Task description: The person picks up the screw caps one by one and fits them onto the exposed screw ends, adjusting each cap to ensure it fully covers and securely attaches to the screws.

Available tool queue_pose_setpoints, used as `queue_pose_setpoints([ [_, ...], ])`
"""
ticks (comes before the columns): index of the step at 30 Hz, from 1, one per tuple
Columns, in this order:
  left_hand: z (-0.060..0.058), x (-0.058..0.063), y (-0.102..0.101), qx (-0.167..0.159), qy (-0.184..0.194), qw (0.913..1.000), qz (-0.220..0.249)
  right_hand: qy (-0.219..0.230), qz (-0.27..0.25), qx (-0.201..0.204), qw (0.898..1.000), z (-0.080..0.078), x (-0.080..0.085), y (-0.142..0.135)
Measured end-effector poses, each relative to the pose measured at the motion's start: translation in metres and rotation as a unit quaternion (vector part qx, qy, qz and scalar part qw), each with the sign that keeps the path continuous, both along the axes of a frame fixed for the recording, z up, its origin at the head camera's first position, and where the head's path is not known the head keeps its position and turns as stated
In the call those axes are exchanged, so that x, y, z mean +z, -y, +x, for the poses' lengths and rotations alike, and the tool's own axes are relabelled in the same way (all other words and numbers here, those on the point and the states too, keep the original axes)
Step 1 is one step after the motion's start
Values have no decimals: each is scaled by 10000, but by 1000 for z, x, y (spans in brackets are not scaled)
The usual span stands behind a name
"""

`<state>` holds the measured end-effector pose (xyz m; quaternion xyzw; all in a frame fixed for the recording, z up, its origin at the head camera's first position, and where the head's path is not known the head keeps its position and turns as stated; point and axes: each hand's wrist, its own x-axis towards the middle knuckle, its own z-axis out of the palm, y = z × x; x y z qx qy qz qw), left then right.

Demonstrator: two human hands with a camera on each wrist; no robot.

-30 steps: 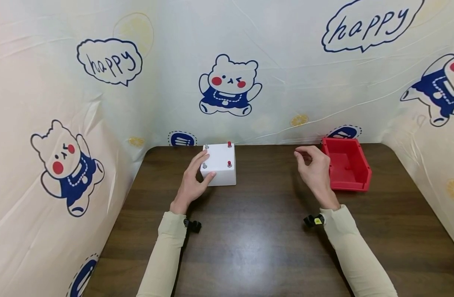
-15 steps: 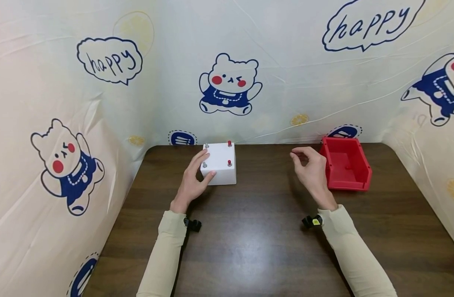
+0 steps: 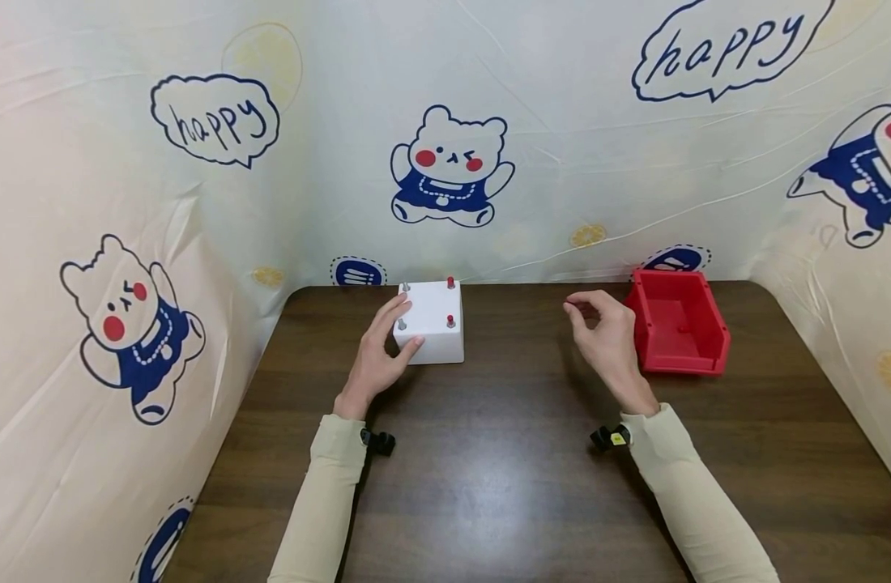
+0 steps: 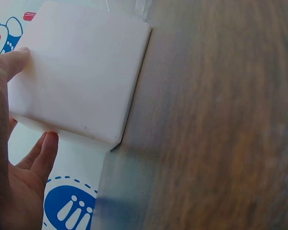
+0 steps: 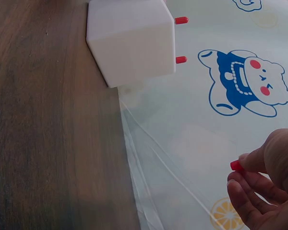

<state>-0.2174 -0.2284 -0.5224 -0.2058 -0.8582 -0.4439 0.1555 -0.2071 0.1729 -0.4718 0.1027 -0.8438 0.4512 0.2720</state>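
A white box (image 3: 432,304) stands at the far edge of the table, left of the middle. Two bare metal posts (image 3: 402,324) rise from its left side; two posts with red caps (image 3: 450,321) from its right. My left hand (image 3: 376,356) rests on the box's left side, thumb on the front face and fingertips at the top edge. Between thumb and fingertips, my right hand (image 3: 607,336) pinches a small red cap (image 5: 237,166), plain in the right wrist view. This hand hovers right of the box, apart from it.
A red open-front bin (image 3: 682,324) stands at the table's far right, just beyond my right hand. The dark wooden table (image 3: 489,453) ends at a printed cloth (image 3: 547,162) that hangs behind and at both sides.
My right hand has drifted left, away from the red bin and a little nearer to the white box. The left hand and the box have stayed in place.
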Motion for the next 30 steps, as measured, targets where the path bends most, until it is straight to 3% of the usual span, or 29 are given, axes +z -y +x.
queue_pose_setpoints([
  [30, 1, -1, 1, 9, 63, 10000, -35, -424, 71, 717, 9965, 0, 9, 38],
])
